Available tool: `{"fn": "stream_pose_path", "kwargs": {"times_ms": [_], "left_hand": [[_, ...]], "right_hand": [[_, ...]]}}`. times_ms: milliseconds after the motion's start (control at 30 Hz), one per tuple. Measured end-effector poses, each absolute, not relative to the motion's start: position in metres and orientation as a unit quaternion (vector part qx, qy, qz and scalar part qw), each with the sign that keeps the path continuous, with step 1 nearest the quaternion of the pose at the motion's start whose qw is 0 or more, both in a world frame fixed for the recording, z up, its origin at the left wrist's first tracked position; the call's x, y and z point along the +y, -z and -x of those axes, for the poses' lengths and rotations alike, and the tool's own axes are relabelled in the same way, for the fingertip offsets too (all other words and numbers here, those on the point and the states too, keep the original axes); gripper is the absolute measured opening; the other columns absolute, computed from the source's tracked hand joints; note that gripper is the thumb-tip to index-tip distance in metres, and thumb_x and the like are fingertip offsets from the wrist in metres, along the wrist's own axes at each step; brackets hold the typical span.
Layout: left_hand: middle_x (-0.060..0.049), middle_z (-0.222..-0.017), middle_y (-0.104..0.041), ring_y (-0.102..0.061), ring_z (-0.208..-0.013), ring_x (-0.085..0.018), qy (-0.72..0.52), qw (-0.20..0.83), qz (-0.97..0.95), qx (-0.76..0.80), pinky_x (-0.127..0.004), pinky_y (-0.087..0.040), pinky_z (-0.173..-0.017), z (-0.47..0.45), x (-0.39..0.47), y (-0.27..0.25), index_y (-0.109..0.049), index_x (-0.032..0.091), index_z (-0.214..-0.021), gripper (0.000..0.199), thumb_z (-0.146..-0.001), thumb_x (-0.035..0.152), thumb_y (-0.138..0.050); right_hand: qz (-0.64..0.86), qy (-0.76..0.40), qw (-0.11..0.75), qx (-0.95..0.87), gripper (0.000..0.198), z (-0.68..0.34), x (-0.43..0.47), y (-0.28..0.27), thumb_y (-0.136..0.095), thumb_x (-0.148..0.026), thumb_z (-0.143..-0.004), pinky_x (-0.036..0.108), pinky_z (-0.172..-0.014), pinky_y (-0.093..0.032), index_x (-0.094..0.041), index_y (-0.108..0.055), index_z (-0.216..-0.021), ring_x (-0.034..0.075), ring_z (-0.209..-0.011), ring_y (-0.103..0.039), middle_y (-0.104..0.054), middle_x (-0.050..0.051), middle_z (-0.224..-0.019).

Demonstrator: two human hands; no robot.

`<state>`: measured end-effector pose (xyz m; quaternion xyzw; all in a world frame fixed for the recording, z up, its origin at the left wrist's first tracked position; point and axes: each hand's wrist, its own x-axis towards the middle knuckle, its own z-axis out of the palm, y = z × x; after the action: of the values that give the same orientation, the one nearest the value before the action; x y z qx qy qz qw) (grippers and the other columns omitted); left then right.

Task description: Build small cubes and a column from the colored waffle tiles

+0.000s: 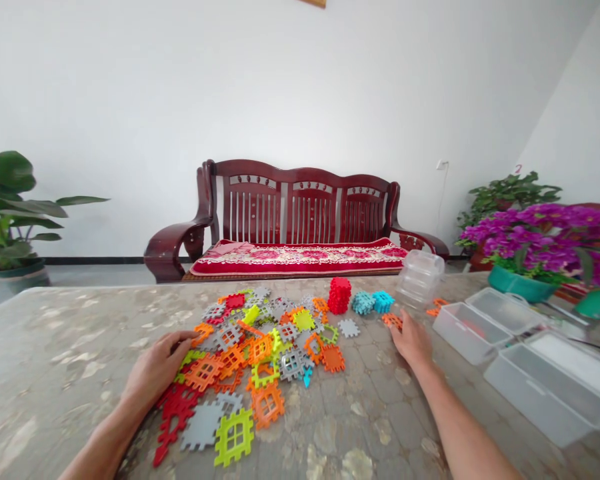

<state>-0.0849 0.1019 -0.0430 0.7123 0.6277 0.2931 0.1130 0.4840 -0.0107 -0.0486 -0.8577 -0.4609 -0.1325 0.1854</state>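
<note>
Loose plastic interlocking tiles (200,425) in grey, orange, lime and red lie heaped on the table. At the heap's left edge is my left hand (155,365), its fingers bent together at the edge of an orange tile (203,331). My right hand (414,341) rests on the table to the right, fingers closed on an orange window tile (392,321) lying there. Just beyond it stand a red tile stack (339,296), a teal stack (363,303) and a bright blue stack (383,301). A single grey tile (349,328) lies apart from the heap.
Clear plastic containers (420,277) stand behind my right hand, near more orange tiles (437,307). Two translucent boxes (545,393) with lids sit at the right. Purple flowers (545,233) in a teal pot stand behind them. A wooden bench (310,200) is beyond the patterned table (70,387).
</note>
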Motion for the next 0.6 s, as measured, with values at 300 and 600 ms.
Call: {"fn": "stream_pose_path", "kwargs": {"times_ms": [300,600], "left_hand": [[-0.005,-0.112,-0.074,-0.067,-0.103,-0.025,-0.287,0.118,-0.715,0.626,-0.033,-0.051,-0.091,0.085,0.102,0.042,-0.075,0.027,-0.099,0.043,-0.082,0.049,-0.043],[-0.004,-0.110,-0.075,-0.067,-0.102,-0.024,-0.300,0.118,-0.714,0.622,-0.030,-0.050,-0.092,0.084,0.100,0.043,-0.075,0.026,-0.098,0.040,-0.082,0.048,-0.045]], "right_hand": [[0.872,0.117,0.167,-0.444,0.058,-0.474,-0.011,0.036,-0.047,-0.036,-0.088,0.045,-0.085,-0.049,-0.010,-0.046,-0.140,0.035,-0.109,-0.062,-0.066,0.021,-0.121],[0.869,0.117,0.179,-0.446,0.061,-0.476,-0.011,0.036,-0.052,-0.040,-0.083,0.042,-0.082,-0.050,-0.015,-0.048,-0.139,0.032,-0.101,-0.066,-0.069,0.016,-0.116]]}}
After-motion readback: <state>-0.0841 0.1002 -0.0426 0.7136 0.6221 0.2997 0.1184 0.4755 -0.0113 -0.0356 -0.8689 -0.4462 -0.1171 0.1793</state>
